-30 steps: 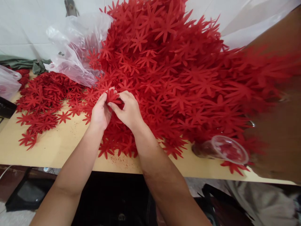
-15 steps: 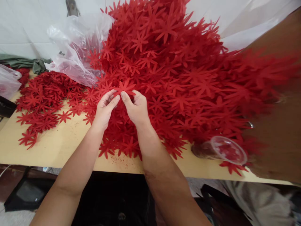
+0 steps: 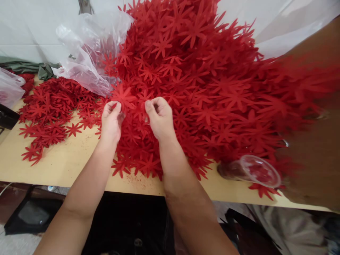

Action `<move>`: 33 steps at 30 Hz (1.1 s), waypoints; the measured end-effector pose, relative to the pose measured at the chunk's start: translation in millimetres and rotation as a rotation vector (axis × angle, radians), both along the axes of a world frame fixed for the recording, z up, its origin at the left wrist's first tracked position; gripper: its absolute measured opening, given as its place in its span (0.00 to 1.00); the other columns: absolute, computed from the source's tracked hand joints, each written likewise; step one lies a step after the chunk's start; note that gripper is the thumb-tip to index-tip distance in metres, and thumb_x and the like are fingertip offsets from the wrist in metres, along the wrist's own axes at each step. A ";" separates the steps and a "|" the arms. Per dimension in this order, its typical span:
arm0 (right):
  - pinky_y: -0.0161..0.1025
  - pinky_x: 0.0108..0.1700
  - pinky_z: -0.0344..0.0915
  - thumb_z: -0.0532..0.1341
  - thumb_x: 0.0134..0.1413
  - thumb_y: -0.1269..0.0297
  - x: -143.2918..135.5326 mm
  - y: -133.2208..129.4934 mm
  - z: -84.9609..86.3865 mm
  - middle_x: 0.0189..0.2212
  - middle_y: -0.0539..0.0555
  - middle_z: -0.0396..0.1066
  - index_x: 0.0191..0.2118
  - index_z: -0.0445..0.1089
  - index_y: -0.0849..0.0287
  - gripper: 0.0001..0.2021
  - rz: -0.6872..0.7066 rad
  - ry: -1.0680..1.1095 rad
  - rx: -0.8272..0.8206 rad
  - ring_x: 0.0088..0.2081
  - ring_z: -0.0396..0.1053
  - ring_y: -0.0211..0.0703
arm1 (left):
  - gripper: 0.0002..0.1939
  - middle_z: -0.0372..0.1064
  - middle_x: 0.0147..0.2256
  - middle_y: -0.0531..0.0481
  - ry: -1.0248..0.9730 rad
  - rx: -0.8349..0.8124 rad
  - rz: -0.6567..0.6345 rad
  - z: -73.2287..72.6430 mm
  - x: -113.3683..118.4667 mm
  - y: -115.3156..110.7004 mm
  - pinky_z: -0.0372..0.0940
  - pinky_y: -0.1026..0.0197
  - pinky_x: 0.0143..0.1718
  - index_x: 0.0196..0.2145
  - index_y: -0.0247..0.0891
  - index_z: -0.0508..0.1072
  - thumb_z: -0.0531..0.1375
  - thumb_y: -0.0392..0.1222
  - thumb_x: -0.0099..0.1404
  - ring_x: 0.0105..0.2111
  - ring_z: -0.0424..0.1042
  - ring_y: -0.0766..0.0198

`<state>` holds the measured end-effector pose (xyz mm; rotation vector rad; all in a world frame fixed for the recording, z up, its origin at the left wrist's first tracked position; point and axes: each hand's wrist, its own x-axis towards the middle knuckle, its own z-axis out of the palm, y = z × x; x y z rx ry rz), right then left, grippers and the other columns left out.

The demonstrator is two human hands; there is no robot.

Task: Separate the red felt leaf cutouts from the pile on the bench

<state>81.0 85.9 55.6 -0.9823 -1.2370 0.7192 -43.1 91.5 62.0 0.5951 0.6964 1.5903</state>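
My left hand [image 3: 111,120] pinches one petal of a red flower-shaped cutout [image 3: 123,95] between thumb and finger. The cutout is slightly blurred and stands out in front of the others. A short way to the right, my right hand [image 3: 160,117] is closed in a pinch, apart from that cutout. Whatever its fingertips hold, if anything, cannot be made out against the red behind. Both hands are over the front of a large heaped pile of red flower cutouts [image 3: 191,78].
A smaller pile of darker red cutouts [image 3: 53,102] lies left on the wooden table [image 3: 71,159]. Behind it is a crumpled clear plastic bag [image 3: 85,63]. A clear plastic cup [image 3: 260,171] lies on its side near the right front edge. A brown board [image 3: 313,159] stands at the right.
My hands were together on one red cutout and have moved apart. The cutout has gone left with my left hand, and my right hand has come off it to the right.
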 end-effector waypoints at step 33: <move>0.42 0.43 0.69 0.59 0.50 0.49 -6.3 -5.3 3.0 0.28 0.49 0.71 0.32 0.68 0.56 0.14 -0.052 -0.016 0.073 0.34 0.70 0.38 | 0.17 0.71 0.31 0.56 0.226 0.043 -0.229 -0.9 14.0 -15.0 0.64 0.68 0.29 0.39 0.43 0.72 0.67 0.39 0.49 0.27 0.68 0.73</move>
